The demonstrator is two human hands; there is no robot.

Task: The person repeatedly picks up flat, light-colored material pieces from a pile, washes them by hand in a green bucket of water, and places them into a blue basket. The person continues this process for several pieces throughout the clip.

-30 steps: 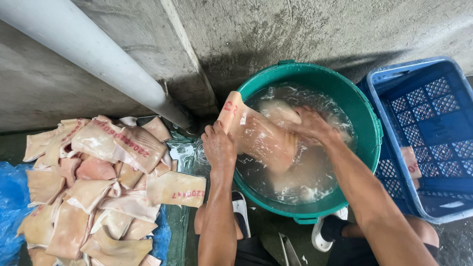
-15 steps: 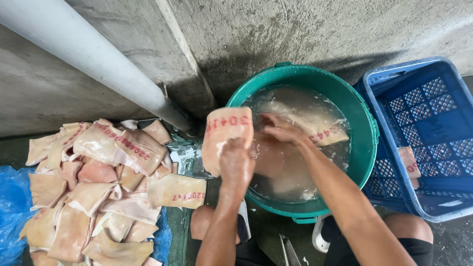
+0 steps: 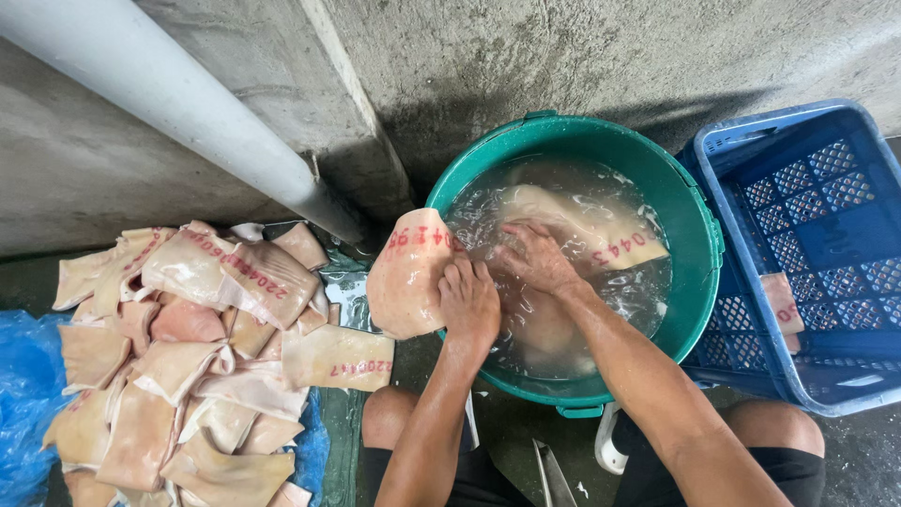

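At the centre of the frame the left hand is closed on a pale, pinkish slab of pork skin, fingers curled over its right edge. The slab hangs across the left rim of the green tub, mostly outside it, with red stamped marks along its top. Just to the right, the right hand lies spread, fingers apart, on another skin piece that floats in the cloudy water inside the tub; whether it grips that piece or only presses on it cannot be told. The two hands are almost touching.

The tub sits on the wet concrete floor against a grey wall, with the person's bare knees just below it at the bottom of the frame. To its right, touching it, stands a blue plastic crate with a latticed bottom (a single small skin piece lies at its left side).

On the left of the frame a heap of skin pieces is piled on blue plastic sheeting, several showing red stamps. A white pipe runs diagonally from the upper left corner down toward the tub.
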